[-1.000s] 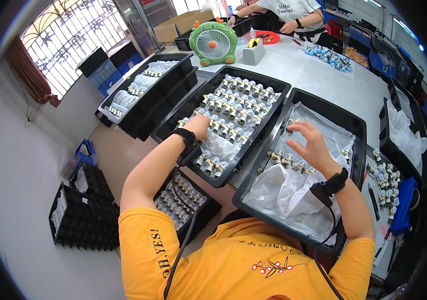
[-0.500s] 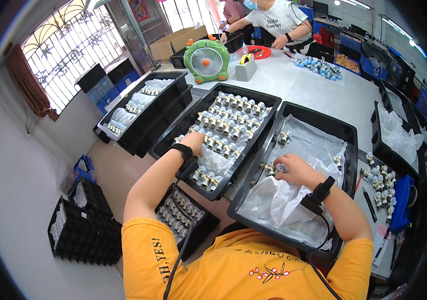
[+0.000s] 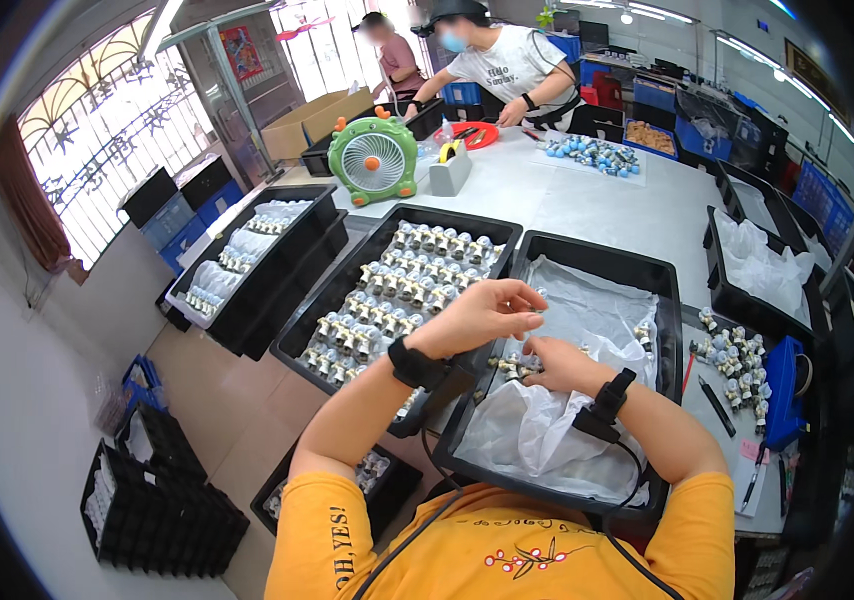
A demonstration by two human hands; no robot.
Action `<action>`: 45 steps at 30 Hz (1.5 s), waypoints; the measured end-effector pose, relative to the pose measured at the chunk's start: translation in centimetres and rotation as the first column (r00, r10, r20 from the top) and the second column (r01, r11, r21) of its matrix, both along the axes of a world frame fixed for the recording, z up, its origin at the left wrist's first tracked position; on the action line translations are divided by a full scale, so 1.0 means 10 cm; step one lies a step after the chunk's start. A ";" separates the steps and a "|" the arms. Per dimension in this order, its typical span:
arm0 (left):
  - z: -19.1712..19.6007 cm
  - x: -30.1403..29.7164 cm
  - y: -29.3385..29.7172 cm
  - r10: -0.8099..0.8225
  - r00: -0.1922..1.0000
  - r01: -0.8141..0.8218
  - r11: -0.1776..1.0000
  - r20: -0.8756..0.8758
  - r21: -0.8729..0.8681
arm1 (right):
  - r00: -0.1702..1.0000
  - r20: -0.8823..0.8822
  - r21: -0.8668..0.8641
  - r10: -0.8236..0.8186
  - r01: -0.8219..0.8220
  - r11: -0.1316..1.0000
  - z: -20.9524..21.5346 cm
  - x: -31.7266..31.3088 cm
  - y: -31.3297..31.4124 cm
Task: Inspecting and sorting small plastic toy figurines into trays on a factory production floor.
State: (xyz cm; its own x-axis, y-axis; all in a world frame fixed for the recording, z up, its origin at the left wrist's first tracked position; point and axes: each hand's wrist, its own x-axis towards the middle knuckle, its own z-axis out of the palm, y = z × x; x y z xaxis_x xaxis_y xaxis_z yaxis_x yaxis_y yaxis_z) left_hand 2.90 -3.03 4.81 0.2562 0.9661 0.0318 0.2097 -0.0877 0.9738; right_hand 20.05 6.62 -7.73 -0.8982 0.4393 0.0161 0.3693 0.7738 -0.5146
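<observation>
My left hand [image 3: 490,318] is over the left side of the right-hand black tray [image 3: 669,300]. Its fingers are curved, with thumb and fingertips apart, and nothing shows between them. Below it, inside that tray, my right hand [image 3: 569,368] is curled, its fingertips against a few small figurines [image 3: 513,367] with pale round heads and dark bases; what its fingers hold is hidden. Crumpled white plastic sheeting [image 3: 527,425] lines this tray, and another figurine [image 3: 643,335] lies near its right wall. Beside it on the left, a black tray [image 3: 292,330] holds rows of similar figurines [image 3: 402,285].
A green fan [image 3: 372,160] and a tape dispenser [image 3: 450,170] stand on the table. Loose figurines [image 3: 737,360], a black pen [image 3: 717,405] and a blue bin [image 3: 787,395] lie at right. Stacked trays [image 3: 277,270] are left; a person [image 3: 517,75] works across the table.
My left hand has left the rows of figurines in the left tray and moved right, over the right tray. My right hand stays by the figurines there. The view has shifted.
</observation>
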 end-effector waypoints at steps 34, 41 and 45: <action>-0.65 0.08 0.28 0.216 0.837 -0.068 0.953 0.503 -0.296 | 0.706 -0.701 0.012 -0.102 0.155 0.988 0.57 -0.04 -0.01; -0.63 0.13 0.26 0.225 0.855 -0.076 0.946 0.468 -0.316 | 0.718 -0.686 0.006 -0.123 0.175 0.985 0.55 0.01 -0.02; -0.60 0.09 0.26 0.269 0.868 -0.129 0.933 0.417 -0.335 | 0.696 -0.716 0.027 -0.063 0.118 0.993 0.48 -0.04 0.04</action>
State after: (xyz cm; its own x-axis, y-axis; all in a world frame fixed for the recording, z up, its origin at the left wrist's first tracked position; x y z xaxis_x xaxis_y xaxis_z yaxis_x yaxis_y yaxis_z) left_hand 3.81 -0.47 -1.19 0.0828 0.9783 -0.1899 -0.2738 0.2056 0.9395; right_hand 19.67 7.03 -2.97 -0.5615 0.4914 0.6657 -0.0163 0.7978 -0.6027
